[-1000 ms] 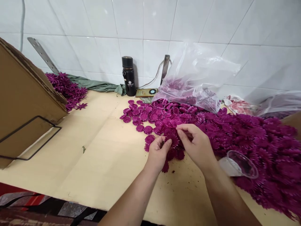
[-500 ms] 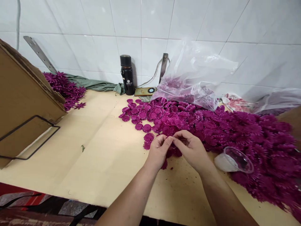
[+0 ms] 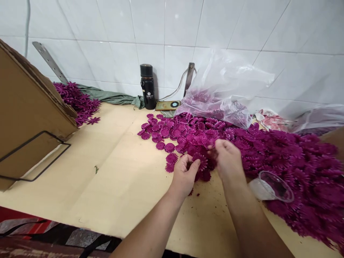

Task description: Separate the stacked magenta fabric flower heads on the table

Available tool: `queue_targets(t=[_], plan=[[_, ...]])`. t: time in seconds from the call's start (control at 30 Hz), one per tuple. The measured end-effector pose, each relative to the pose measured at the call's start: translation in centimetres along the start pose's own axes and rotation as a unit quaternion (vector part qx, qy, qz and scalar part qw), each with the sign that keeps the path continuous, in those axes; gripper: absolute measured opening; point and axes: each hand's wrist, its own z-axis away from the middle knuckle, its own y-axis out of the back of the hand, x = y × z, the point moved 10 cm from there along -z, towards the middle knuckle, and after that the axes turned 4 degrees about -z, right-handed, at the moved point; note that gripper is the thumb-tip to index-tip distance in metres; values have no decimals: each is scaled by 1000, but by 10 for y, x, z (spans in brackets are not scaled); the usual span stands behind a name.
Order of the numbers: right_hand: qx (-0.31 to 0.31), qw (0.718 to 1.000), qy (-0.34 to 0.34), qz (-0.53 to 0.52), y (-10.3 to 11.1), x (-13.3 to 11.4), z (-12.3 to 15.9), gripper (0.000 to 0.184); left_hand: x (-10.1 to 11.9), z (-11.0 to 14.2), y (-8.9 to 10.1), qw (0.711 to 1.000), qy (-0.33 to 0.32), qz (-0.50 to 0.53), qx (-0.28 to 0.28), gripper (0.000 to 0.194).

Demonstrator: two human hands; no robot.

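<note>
Between the thumb and fingers of my left hand [image 3: 186,175] is a magenta artificial flower [image 3: 199,162], round with a toothed edge. My right hand [image 3: 228,157] is up and to the right of it, over the near side of a big heap of magenta flower pieces [image 3: 282,157]. Its fingers are curled together and blurred by motion; whether a piece is pinched in them I cannot make out. Smaller round flower pieces [image 3: 165,132] lie loosely at the heap's left end, just beyond my left hand.
A clear plastic cup [image 3: 279,186] with white contents leans tilted at the heap's near edge. Behind stand a black bottle [image 3: 147,87], a phone [image 3: 167,105] and a clear plastic bag [image 3: 228,86]. At left are a cardboard box [image 3: 32,118], a wire frame [image 3: 51,165] and star-shaped flowers [image 3: 77,102].
My hands were together at the fingertips. Now my right hand has moved up and right, away from the left, and the flower in my left hand shows plainly.
</note>
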Motion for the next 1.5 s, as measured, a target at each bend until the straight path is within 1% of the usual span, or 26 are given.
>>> queue_targets(t=[0.07, 0.1, 0.13, 0.2, 0.23, 0.3, 0.37, 0.47, 0.53, 0.63, 0.7, 0.77, 0.87, 0.93, 0.97, 1.03, 1.17, 1.27, 1.37, 1.43, 1.5], plan=[[92, 994, 52, 31, 22, -17, -18, 17, -2, 2, 4, 1000, 7, 10, 11, 34], [94, 991, 68, 69, 25, -24, -26, 15, -4, 2, 4, 1000, 14, 20, 12, 34], [62, 987, 85, 119, 20, -30, -32, 14, -6, 2, 4, 999, 24, 32, 11, 35], [-19, 967, 122, 223, 3, -38, -32, 24, -9, 1, 1, 997, 43, 60, 6, 35], [-57, 951, 147, 267, -5, -41, -26, 29, -10, 1, -1, 996, 51, 74, 5, 35], [-110, 919, 199, 321, -19, -46, -3, 28, -10, -1, -1, 993, 61, 96, 10, 35], [-161, 901, 227, 332, -30, -47, 23, 24, -10, -2, 0, 991, 67, 111, 20, 34], [-227, 888, 227, 330, -39, -40, 53, 23, -9, -3, 3, 989, 75, 126, 24, 33], [-247, 878, 235, 336, -41, -38, 65, 22, -6, -3, 5, 990, 67, 121, 27, 34], [-250, 869, 252, 344, -42, -37, 72, 19, -1, -5, 9, 994, 38, 90, 41, 40], [-238, 870, 257, 348, -42, -37, 73, 18, -1, -6, 12, 995, 26, 82, 51, 46], [-239, 873, 243, 348, -44, -32, 73, 16, -5, -7, 13, 993, 33, 94, 56, 50], [-280, 884, 185, 326, -53, -19, 73, 11, -15, -7, 12, 989, 65, 126, 54, 52], [-304, 892, 146, 301, -57, -12, 72, 10, -16, -6, 12, 987, 71, 131, 52, 52], [-303, 899, 133, 288, -57, -11, 69, 10, -14, -6, 12, 988, 68, 127, 51, 52], [-282, 917, 116, 258, -52, -11, 63, 11, -8, -5, 11, 992, 56, 109, 42, 51], [-227, 950, 84, 198, -37, -12, 50, 17, 3, -2, 0, 998, 30, 64, -3, 45], [-169, 968, 80, 170, -25, -14, 41, 19, 5, -2, -5, 999, 19, 35, -15, 38], [-114, 976, 102, 154, -21, -17, 34, 19, 4, -4, -5, 1000, 14, 24, -3, 35], [-101, 975, 119, 157, -27, -19, 28, 19, 3, -6, -3, 1000, 9, 27, 11, 33], [-81, 976, 129, 158, -28, -22, 15, 17, 3, -6, 3, 999, 3, 31, 33, 32]])
